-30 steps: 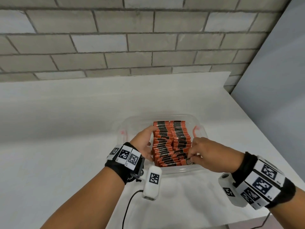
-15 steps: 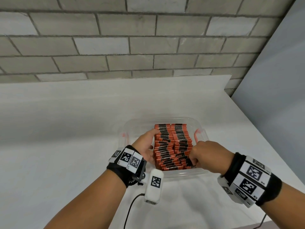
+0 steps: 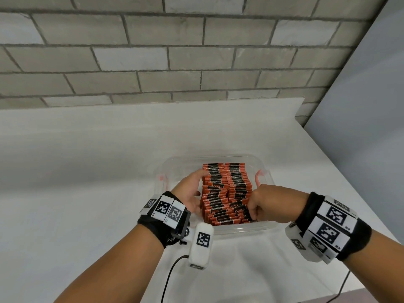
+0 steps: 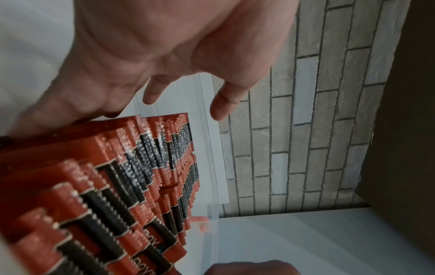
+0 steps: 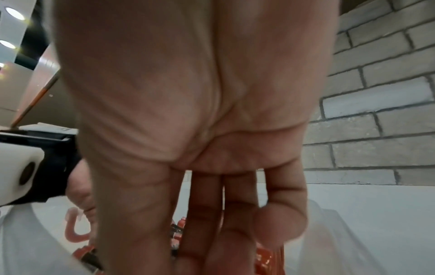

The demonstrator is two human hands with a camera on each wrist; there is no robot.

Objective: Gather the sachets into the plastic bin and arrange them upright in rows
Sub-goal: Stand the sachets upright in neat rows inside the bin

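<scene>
A clear plastic bin point(image 3: 214, 157) stands on the white table, with orange-and-black sachets point(image 3: 225, 189) upright inside in two rows. My left hand point(image 3: 196, 184) lies flat along the left side of the rows. In the left wrist view that hand point(image 4: 164, 55) shows straight fingers beside the sachets point(image 4: 141, 176). My right hand point(image 3: 253, 212) is at the near right end of the rows, fingers bent down into the sachet tops. In the right wrist view its thumb and fingers point(image 5: 204, 214) straddle a few sachets point(image 5: 176, 232); the fingertips are hidden.
The bin has an orange latch at its right end point(image 3: 258, 179) and another at its left end point(image 3: 161, 178). A brick wall point(image 3: 196, 62) runs behind the table and a grey panel point(image 3: 360, 127) stands along its right edge. A black cable point(image 3: 170, 272) trails from my left wrist.
My right hand moved from the near end of the right row in over it, its fingers curling down into the sachets. The left hand stayed against the rows' left side.
</scene>
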